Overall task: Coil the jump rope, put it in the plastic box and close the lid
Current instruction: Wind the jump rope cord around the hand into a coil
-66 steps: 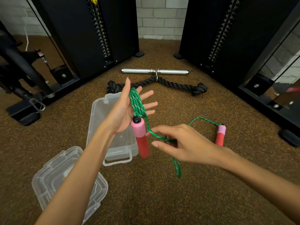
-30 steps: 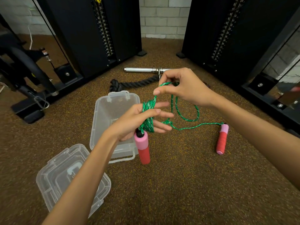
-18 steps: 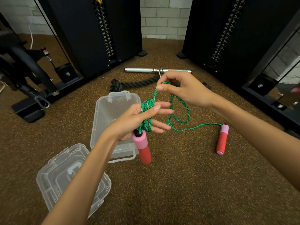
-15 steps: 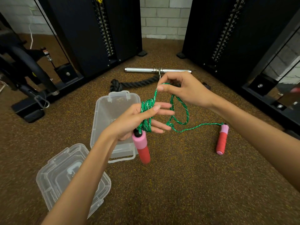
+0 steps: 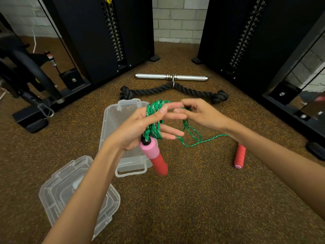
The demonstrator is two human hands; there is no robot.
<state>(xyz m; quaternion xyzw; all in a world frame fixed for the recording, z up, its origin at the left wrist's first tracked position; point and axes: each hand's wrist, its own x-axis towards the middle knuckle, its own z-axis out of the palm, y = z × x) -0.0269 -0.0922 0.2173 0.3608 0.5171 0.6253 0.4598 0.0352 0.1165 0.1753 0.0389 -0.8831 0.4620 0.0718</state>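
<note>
Clear plastic makes up the lid [image 5: 58,192] lying on the brown speckled floor [image 5: 193,199] at the lower left of the frame, partly behind the left forearm. Just above it, at centre left, sits the open plastic box [image 5: 112,124], its handle toward the viewer. Over the box's right edge, the left hand [image 5: 139,127] is held palm up with its fingers nearly straight; green jump rope [image 5: 153,120] is wound in several loops around them, and the thumb lies over the coil. A pink and red handle [image 5: 155,158] hangs from the bottom of the coil. Touching the left fingertips, the right hand [image 5: 200,114] pinches the rope between thumb and curled fingers. A loose strand drops from it, loops, and runs right toward the second red handle [image 5: 239,155], which lies on the floor at centre right. Farther up the frame, a black knotted rope [image 5: 154,89] and a silver metal bar [image 5: 171,77] lie on the floor between two black weight machines [image 5: 91,36], before a pale brick wall [image 5: 175,16].
</note>
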